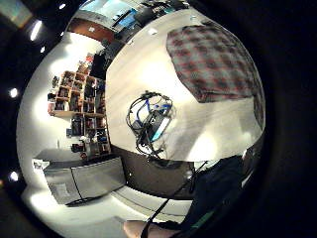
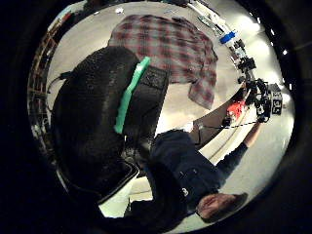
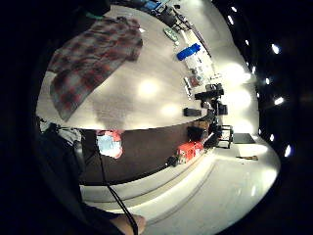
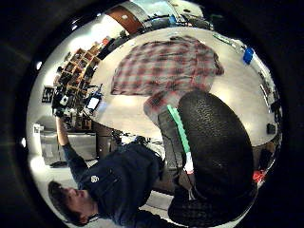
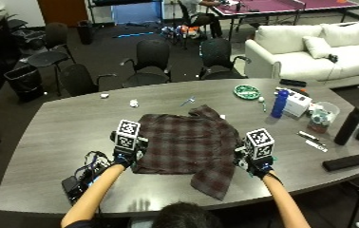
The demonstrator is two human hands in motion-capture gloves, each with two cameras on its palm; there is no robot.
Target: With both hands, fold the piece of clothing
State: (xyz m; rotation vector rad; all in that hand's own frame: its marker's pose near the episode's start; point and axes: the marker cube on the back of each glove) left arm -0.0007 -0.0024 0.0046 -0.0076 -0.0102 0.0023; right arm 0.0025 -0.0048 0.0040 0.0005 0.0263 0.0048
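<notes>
**Shirt flat, one hand at each side edge**

Outside view: plaid shirt (image 5: pixel 185 145) lies spread on the table (image 5: pixel 53 137), long axis running away from me. My left hand (image 5: pixel 124 159) is at its left edge, right hand (image 5: pixel 257 166) at its right edge, equally near. Can't tell finger state.

Palm views: shirt (image 4: pixel 164 64) lies ahead of both palms, apart. No legible writing.

The outside view looks down from above and behind the person onto the table (image 5: pixel 53 123). All 4 palm views hover above that table, sharing the plaid shirt (image 5: pixel 185 142).
</notes>
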